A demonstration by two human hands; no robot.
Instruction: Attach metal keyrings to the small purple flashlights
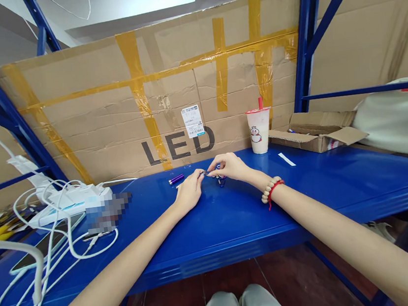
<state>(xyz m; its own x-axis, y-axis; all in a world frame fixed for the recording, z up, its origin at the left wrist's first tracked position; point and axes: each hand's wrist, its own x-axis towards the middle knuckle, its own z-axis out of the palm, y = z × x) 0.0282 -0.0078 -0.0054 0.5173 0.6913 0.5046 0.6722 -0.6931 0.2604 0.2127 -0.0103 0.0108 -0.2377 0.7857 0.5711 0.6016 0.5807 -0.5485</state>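
Note:
My left hand (190,190) and my right hand (228,166) meet over the middle of the blue shelf (234,214). Both pinch a small dark metal piece (204,174) between their fingertips; I cannot make out what it is. A small dark clip-like part (221,180) lies or hangs just under my right hand. A short purple cylinder (176,179) lies on the shelf a little left of my left hand. My right wrist wears a bead bracelet with a red cord (271,190).
A drink cup with a red straw (259,130) stands at the back right, beside an open cardboard box (316,131). White power strips and tangled cables (61,200) and a phone (44,244) fill the left. Taped cardboard marked LED (168,103) walls the back.

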